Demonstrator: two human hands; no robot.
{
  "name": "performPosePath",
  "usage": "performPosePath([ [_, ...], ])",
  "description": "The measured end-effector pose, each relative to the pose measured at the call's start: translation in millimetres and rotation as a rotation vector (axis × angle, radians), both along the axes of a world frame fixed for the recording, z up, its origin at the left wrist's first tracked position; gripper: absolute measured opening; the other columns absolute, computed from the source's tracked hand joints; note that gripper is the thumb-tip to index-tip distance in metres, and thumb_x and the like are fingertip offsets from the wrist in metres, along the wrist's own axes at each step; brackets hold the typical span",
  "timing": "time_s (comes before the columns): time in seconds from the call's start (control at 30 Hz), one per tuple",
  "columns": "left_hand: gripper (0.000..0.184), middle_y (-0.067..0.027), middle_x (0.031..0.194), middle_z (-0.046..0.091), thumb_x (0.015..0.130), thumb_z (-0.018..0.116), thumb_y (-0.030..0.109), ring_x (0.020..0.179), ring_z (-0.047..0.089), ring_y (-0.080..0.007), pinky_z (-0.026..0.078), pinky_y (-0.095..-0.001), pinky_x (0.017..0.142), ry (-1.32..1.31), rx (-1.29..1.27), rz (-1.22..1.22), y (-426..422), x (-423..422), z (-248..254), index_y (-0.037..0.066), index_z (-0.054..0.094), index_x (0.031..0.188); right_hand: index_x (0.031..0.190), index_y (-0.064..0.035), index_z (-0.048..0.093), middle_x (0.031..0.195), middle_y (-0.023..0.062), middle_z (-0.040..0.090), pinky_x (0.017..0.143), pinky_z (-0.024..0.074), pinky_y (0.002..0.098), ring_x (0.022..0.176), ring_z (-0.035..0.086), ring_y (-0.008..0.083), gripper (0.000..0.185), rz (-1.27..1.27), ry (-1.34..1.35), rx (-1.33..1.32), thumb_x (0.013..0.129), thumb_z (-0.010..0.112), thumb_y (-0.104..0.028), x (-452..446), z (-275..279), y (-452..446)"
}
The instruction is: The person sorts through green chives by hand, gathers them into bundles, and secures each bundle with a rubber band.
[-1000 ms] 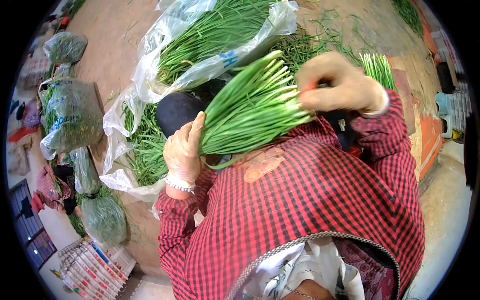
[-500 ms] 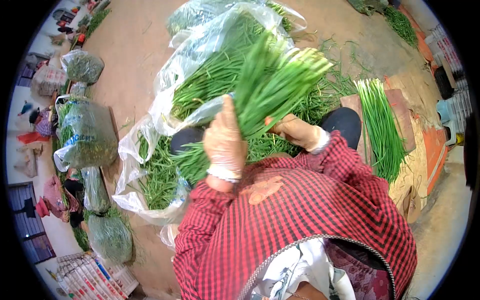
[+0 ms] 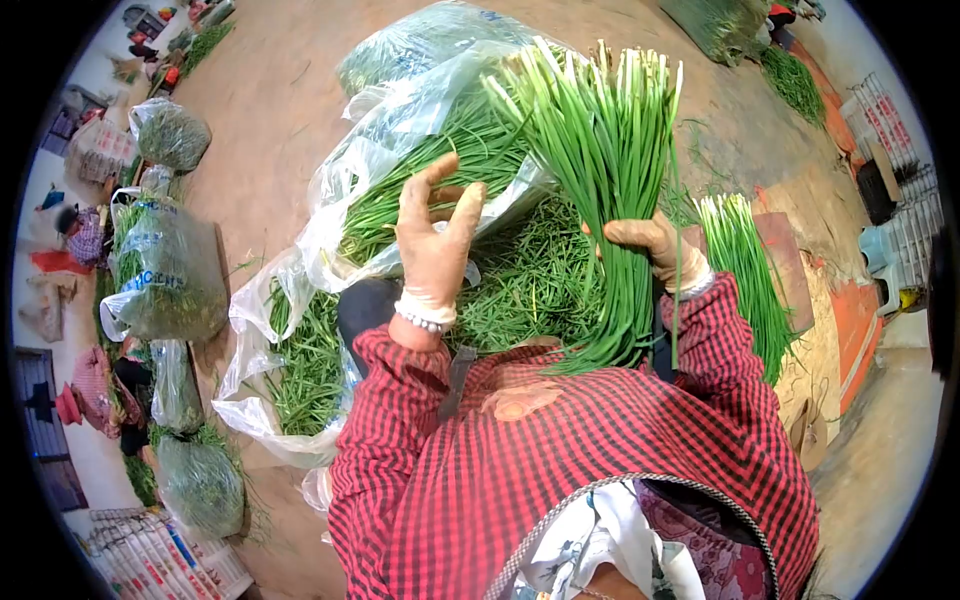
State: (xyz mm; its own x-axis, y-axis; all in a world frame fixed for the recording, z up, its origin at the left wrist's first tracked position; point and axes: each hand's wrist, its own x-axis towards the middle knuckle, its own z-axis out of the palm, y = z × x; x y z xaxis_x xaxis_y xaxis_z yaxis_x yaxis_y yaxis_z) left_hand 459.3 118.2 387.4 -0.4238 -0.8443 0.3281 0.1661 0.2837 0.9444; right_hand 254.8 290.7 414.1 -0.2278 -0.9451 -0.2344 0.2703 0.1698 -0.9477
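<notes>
My right hand (image 3: 655, 250), in a thin pale glove, is wrapped round a large bunch of garlic chives (image 3: 615, 150). Their white root ends point up and away from me, and the green leaf tips hang down toward my lap. My left hand (image 3: 435, 235), gloved too, is raised with thumb and fingers apart and holds nothing. Behind it lie more chives (image 3: 440, 170) in an open clear plastic bag (image 3: 325, 205). Between my knees is a heap of loose green leaves (image 3: 535, 270).
At right, a second bunch of chives (image 3: 740, 270) lies on a brown board (image 3: 785, 260). Full plastic bags (image 3: 175, 270) line the left side, with people (image 3: 100, 390) beyond. Another stuffed bag (image 3: 715, 25) stands at the far right, and stacked crates (image 3: 905, 210) edge the right wall.
My left hand has let go of the chives and moved left, its fingers now spread. The bunch has swung more upright in my right hand, which has shifted right.
</notes>
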Motion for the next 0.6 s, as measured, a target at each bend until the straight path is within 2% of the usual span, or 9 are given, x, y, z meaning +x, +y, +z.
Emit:
performPosePath([
  [0.07,0.049,-0.0101,0.110,0.064,0.090,0.066,0.014,0.092,0.062,-0.0132,0.052,-0.0259,0.082,-0.133,-0.049,-0.079,2,-3,28,0.000,0.048,0.133,0.120,-0.0007,0.058,0.099,0.0100,0.068,0.073,0.0541,0.0316,0.080,0.065,0.0180,0.045,0.078,0.021,-0.014,0.079,0.071,-0.012,0,-5,0],
  [0.1,0.051,-0.0086,0.102,0.065,0.092,0.064,0.014,0.082,0.062,-0.0114,0.052,-0.0247,0.074,-0.198,-0.082,-0.136,3,-6,30,0.000,0.043,0.136,0.120,-0.0007,0.058,0.099,0.0100,0.068,0.073,0.0541,0.0316,0.080,0.065,0.0180,0.045,0.083,0.021,-0.010,0.079,0.071,-0.012,5,-4,0],
  [0.23,0.027,0.0017,0.075,0.062,0.094,0.060,0.012,0.063,0.056,-0.0060,0.046,-0.0215,0.057,-0.085,0.129,-0.140,-2,-12,15,0.003,0.060,0.119,0.125,-0.0017,0.053,0.101,0.0091,0.066,0.073,0.0539,0.0321,0.082,0.064,0.0172,0.050,0.088,0.033,0.061,0.079,0.071,-0.012,18,-4,3],
  [0.27,0.019,0.0040,0.071,0.058,0.095,0.058,0.010,0.061,0.051,-0.0033,0.042,-0.0190,0.054,-0.004,0.105,-0.152,-16,-7,0,0.004,0.065,0.112,0.125,-0.0018,0.053,0.098,0.0084,0.066,0.072,0.0531,0.0317,0.081,0.063,0.0170,0.050,0.089,0.217,-0.094,0.080,0.071,-0.012,19,-9,4],
  [0.37,0.016,0.0025,0.065,0.060,0.096,0.057,0.013,0.054,0.048,-0.0035,0.038,-0.0193,0.048,-0.023,0.242,0.080,-57,16,-17,0.007,0.068,0.106,0.127,-0.0023,0.052,0.094,0.0077,0.064,0.068,0.0507,0.0302,0.077,0.061,0.0161,0.052,0.191,0.086,0.051,0.080,0.072,-0.014,14,-2,12],
  [0.47,0.041,-0.0058,0.083,0.064,0.093,0.064,0.028,0.068,0.061,-0.0104,0.049,-0.0227,0.054,-0.157,0.402,0.064,-89,48,-40,0.003,0.057,0.124,0.126,-0.0013,0.051,0.091,0.0072,0.064,0.066,0.0495,0.0295,0.074,0.060,0.0150,0.051,0.143,0.173,-0.067,0.080,0.071,-0.014,22,3,18],
  [0.53,0.065,-0.0127,0.113,0.055,0.090,0.063,0.045,0.098,0.064,-0.0236,0.055,-0.0315,0.073,-0.016,0.533,0.018,-59,45,-27,0.010,0.039,0.140,0.125,-0.0011,0.051,0.092,0.0074,0.065,0.067,0.0502,0.0303,0.075,0.060,0.0145,0.050,0.134,0.195,-0.064,0.081,0.071,-0.013,22,2,17],
  [0.57,0.086,-0.0175,0.141,0.035,0.087,0.062,0.054,0.124,0.049,-0.0355,0.049,-0.0438,0.096,0.058,0.574,-0.206,-48,47,-25,0.009,0.020,0.147,0.126,-0.0011,0.051,0.093,0.0076,0.065,0.067,0.0506,0.0307,0.076,0.061,0.0142,0.050,0.134,0.197,-0.044,0.081,0.070,-0.012,21,-3,18],
  [0.6,0.082,-0.0164,0.142,0.038,0.088,0.062,0.053,0.124,0.049,-0.0331,0.047,-0.0442,0.097,0.168,0.632,-0.269,-34,42,-28,0.007,0.024,0.145,0.127,-0.0005,0.050,0.100,0.0073,0.065,0.074,0.0506,0.0310,0.085,0.060,0.0128,0.053,0.233,0.185,0.031,0.080,0.071,-0.011,16,-11,16],
])
